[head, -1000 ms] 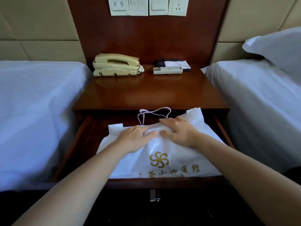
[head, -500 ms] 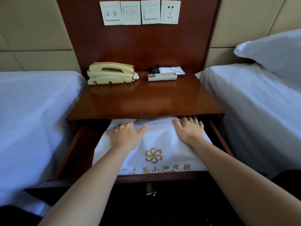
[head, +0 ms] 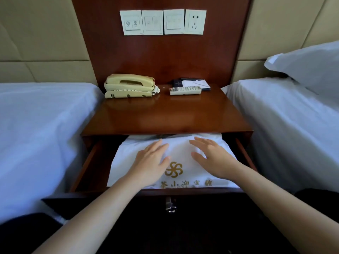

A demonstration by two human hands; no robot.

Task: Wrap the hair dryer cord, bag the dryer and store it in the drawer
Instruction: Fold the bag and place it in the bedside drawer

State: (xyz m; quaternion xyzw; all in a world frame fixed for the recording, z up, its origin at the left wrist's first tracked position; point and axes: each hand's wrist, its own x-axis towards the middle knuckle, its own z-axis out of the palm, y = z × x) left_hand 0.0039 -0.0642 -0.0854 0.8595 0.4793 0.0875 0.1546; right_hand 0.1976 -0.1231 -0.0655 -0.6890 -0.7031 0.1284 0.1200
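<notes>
Head view: white bag [head: 178,149], dryer presumably inside and unseen, laid flat in open drawer [head: 86,164] under desk [head: 165,116]. Left grip [head: 152,159] and right grip [head: 211,156] spread, fingers straight, nothing clasped, held on or just over bag top, likely so bulk is flattened for drawer clearance.

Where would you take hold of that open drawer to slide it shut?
By the metal pull at the middle of the front of the drawer, reached from straight in front. It is the only part sticking out of that wide flat panel, and being centred it should send the drawer in straight.
</notes>
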